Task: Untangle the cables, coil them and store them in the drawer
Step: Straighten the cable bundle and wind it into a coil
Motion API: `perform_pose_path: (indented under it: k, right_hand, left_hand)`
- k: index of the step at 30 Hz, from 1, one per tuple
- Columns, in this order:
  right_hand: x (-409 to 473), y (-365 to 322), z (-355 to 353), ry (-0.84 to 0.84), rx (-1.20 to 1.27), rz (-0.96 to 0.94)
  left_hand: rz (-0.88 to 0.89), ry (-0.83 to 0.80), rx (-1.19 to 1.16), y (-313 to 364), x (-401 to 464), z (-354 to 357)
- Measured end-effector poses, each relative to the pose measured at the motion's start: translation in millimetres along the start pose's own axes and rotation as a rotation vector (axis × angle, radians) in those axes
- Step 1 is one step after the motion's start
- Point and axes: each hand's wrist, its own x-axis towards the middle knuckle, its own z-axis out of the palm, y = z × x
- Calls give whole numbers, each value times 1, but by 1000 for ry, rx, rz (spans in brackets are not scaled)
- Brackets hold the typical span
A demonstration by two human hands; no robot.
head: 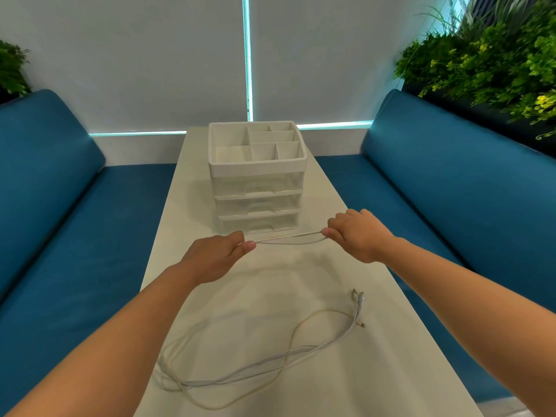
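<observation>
A thin white cable (288,238) is stretched between my two hands above the white table (376,371), doubled into a couple of strands. My left hand (215,255) pinches its left end and my right hand (358,233) pinches its right end. Just behind them stands a white plastic organiser (258,168) with three clear drawers, all shut, and an open compartment tray on top. Nearer to me, more white cables (261,364) lie loosely tangled on the table, with their plugs (359,297) at the right.
Blue padded benches (445,188) run along both sides of the narrow table. Green plants (493,61) stand behind the right bench and at the far left. A white blind covers the window at the back.
</observation>
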Motion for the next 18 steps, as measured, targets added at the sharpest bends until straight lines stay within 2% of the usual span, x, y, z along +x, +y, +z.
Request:
perform_pose_path:
  k: [4,8,12,18]
  right_hand:
    - [1,-1,-2,12,-54,43]
    - [-2,-3,-7,21,197,183]
    - [-5,-1,-9,88,376,205]
    - [-4,-7,-9,192,344,205]
  left_hand:
    - [25,18,-20,-2,-3,3]
    - [34,45,-52,0,-4,7]
    - [46,48,-64,1,-1,8]
    - [43,109,-112,3,6,4]
